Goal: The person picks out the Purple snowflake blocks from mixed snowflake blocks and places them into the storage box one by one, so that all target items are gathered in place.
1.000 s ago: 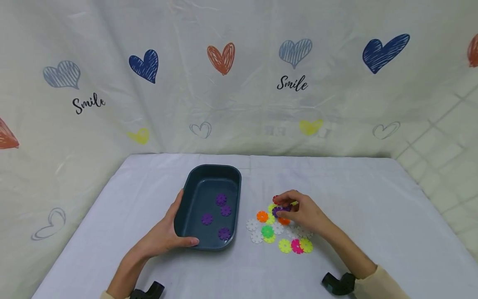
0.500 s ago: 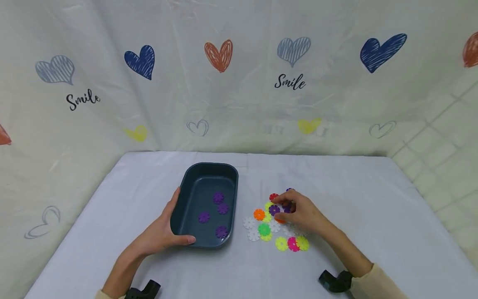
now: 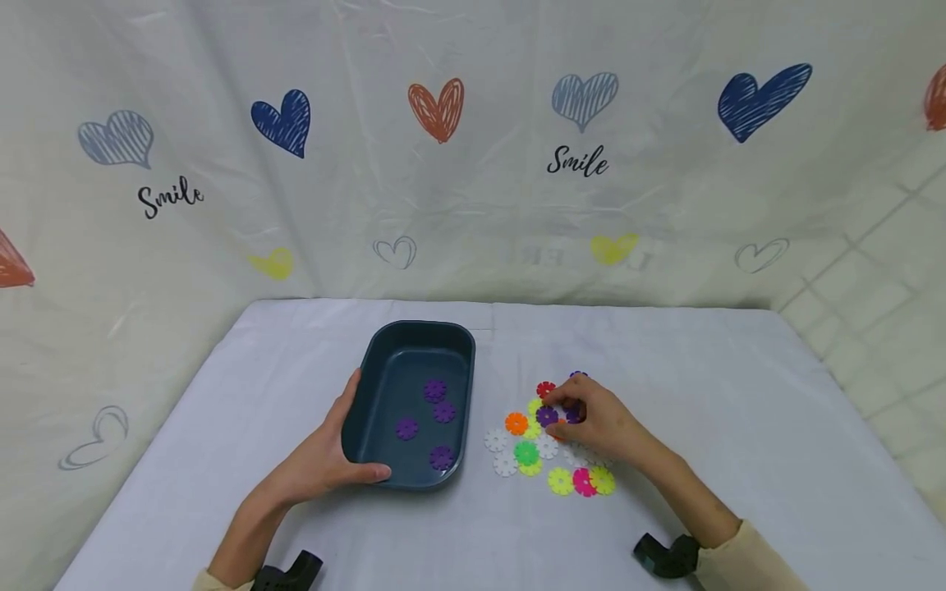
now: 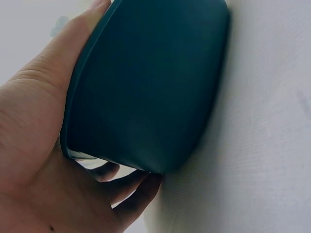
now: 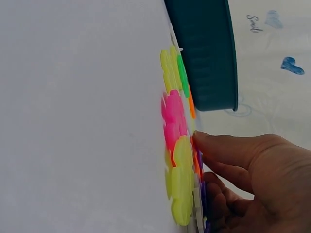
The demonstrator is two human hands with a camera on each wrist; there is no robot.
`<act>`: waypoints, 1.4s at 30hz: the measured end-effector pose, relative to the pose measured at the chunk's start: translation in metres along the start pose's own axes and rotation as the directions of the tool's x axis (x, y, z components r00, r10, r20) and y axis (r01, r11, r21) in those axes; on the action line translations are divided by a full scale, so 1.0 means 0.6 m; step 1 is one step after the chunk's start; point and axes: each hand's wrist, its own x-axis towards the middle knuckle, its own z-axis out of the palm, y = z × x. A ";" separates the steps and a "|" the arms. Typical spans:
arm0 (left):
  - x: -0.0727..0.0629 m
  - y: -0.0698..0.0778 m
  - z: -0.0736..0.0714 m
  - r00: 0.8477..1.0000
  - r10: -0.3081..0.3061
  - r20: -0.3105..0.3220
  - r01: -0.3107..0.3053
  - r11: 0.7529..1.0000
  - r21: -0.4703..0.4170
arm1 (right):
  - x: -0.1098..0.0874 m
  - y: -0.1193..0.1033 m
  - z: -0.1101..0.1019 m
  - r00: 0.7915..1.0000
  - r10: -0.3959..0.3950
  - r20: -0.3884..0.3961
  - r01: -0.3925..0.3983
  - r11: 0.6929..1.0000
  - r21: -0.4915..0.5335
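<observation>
My left hand grips the near left corner of a dark teal rectangular tray, thumb on the near rim and fingers along the left wall. In the left wrist view, fingers curl beneath the tray's end. Several purple notched plastic discs lie inside. To the right, my right hand reaches over a loose group of such discs, its thumb and index fingertips at opposite edges of a purple notched disc, pinching it at table level. The right hand partly covers other purple and orange discs.
White discs, a green disc, an orange disc, a red disc and a pink disc lie nearby with several yellow ones, some overlapping. A heart-printed curtain hangs behind the white-covered table.
The right thumb and index finger stay around the purple disc, with only slight finger movement. My left hand keeps its grip on the tray. The whole head view shifts slightly.
</observation>
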 end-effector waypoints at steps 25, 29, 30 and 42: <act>-0.002 0.004 0.001 1.000 -0.025 0.013 0.025 0.999 -0.024 | 0.000 -0.011 -0.012 1.000 0.014 0.012 -0.015 0.996 0.090; -0.001 0.004 0.001 1.000 -0.023 0.006 0.023 1.000 -0.010 | 0.002 -0.016 -0.015 1.000 0.015 0.011 -0.017 0.985 0.169; -0.001 0.004 0.001 1.000 -0.021 0.006 0.021 1.000 -0.008 | 0.003 -0.017 -0.015 1.000 0.014 0.012 -0.016 0.981 0.195; -0.004 -0.001 0.000 1.000 -0.018 -0.002 0.018 1.000 0.010 | 0.009 -0.026 -0.010 1.000 -0.003 0.022 -0.004 0.941 0.338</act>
